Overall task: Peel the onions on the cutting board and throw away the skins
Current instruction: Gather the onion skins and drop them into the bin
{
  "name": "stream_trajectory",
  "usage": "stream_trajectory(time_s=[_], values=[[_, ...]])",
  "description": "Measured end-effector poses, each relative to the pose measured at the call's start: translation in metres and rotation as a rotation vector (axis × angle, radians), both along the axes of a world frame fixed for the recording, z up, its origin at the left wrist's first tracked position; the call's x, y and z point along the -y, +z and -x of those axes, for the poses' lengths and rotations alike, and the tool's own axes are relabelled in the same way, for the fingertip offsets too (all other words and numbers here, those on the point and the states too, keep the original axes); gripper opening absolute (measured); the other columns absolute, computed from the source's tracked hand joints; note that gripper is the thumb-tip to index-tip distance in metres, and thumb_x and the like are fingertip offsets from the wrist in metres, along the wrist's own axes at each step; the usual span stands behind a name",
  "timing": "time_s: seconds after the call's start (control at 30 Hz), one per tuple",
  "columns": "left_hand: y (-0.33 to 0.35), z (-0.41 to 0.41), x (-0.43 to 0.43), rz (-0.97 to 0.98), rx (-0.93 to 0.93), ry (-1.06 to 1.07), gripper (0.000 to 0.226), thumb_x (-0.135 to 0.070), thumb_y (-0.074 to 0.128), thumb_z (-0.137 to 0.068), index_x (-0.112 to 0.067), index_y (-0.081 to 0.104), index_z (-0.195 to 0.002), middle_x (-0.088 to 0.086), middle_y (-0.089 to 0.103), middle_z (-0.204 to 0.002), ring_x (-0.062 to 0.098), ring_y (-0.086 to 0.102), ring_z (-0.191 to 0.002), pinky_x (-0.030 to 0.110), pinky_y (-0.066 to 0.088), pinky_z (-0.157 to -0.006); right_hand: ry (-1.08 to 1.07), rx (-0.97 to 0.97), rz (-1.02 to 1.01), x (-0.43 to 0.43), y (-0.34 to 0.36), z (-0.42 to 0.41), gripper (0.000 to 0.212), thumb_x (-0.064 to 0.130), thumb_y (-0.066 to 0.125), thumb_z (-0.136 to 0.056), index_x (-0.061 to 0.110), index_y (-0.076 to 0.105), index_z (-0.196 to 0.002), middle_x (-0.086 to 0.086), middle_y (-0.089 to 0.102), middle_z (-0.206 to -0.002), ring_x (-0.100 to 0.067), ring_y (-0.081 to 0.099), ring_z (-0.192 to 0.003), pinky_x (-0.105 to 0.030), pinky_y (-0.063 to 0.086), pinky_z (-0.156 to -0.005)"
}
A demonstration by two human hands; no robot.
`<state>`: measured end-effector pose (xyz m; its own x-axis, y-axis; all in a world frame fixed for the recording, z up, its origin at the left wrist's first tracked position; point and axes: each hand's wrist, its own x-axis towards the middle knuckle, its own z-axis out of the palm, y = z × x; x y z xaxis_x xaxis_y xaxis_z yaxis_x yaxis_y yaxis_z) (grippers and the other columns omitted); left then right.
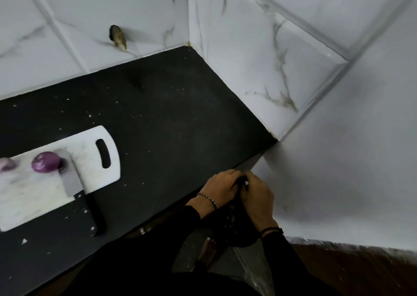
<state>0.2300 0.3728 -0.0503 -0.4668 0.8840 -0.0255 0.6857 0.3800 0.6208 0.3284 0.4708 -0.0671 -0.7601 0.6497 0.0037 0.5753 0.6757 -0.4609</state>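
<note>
A peeled purple onion (45,162) lies on the white cutting board (94,169) at the left, and a second onion (6,164) shows at the frame's left edge. A cleaver (74,182) lies across the board, its black handle on the counter. Off the counter's front edge, at the lower right, my left hand (220,188) and my right hand (257,195) pinch the gathered top of a black plastic bag (234,223) that hangs between my wrists. No onion skins are visible; the bag's contents are hidden.
The black counter (169,115) runs into a corner of white marbled tile walls. A hole in the tile (117,36) sits on the back wall. A white wall stands close on the right. The floor shows below the bag.
</note>
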Motion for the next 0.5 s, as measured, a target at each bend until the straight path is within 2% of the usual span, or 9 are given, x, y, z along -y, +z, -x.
stream_trajectory(time_s=[0.1,0.23,0.33,0.43,0.5], values=[[0.009,0.014,0.016,-0.127,-0.009,0.135,0.026,-0.011,0.051,-0.090,-0.007,0.061,-0.114,0.008,0.062,-0.104,0.026,0.062,-0.091,0.042,0.053,-0.079,0.071,-0.093,-0.004,0.015,0.018,0.022,0.013,0.017,0.054,-0.094,0.019,0.064,-0.102,0.003,0.067,-0.093,-0.017,0.062,-0.076,-0.022,0.040,-0.063],[0.022,0.039,0.048,-0.214,-0.063,0.270,0.021,-0.010,0.054,-0.087,-0.008,0.063,-0.105,0.004,0.063,-0.098,0.021,0.062,-0.084,0.039,0.054,-0.074,0.186,-0.126,0.018,0.036,0.033,0.055,0.013,0.018,0.054,-0.094,0.021,0.062,-0.103,0.005,0.064,-0.097,-0.015,0.060,-0.080,-0.026,0.044,-0.064],[0.029,0.053,0.077,-0.236,-0.102,0.362,0.019,-0.015,0.055,-0.087,-0.012,0.064,-0.103,0.001,0.062,-0.096,0.018,0.062,-0.081,0.039,0.054,-0.068,0.299,-0.172,0.062,0.057,0.035,0.080,0.014,0.018,0.055,-0.093,0.020,0.061,-0.105,0.004,0.063,-0.100,-0.015,0.060,-0.087,-0.033,0.052,-0.072],[0.034,0.062,0.113,-0.202,-0.154,0.509,0.015,-0.022,0.056,-0.085,-0.018,0.065,-0.098,-0.005,0.062,-0.095,0.016,0.062,-0.079,0.039,0.053,-0.063,0.421,-0.197,0.130,0.086,0.036,0.096,0.022,0.021,0.057,-0.093,0.020,0.061,-0.114,0.004,0.060,-0.107,-0.012,0.058,-0.095,-0.029,0.052,-0.080],[0.036,0.066,0.139,-0.170,-0.196,0.616,0.010,-0.024,0.058,-0.085,-0.022,0.064,-0.092,-0.008,0.062,-0.093,0.015,0.062,-0.079,0.035,0.052,-0.062,0.530,-0.191,0.190,0.109,0.036,0.101,0.033,0.023,0.056,-0.094,0.020,0.058,-0.127,0.003,0.060,-0.119,-0.011,0.057,-0.107,-0.029,0.051,-0.091]])
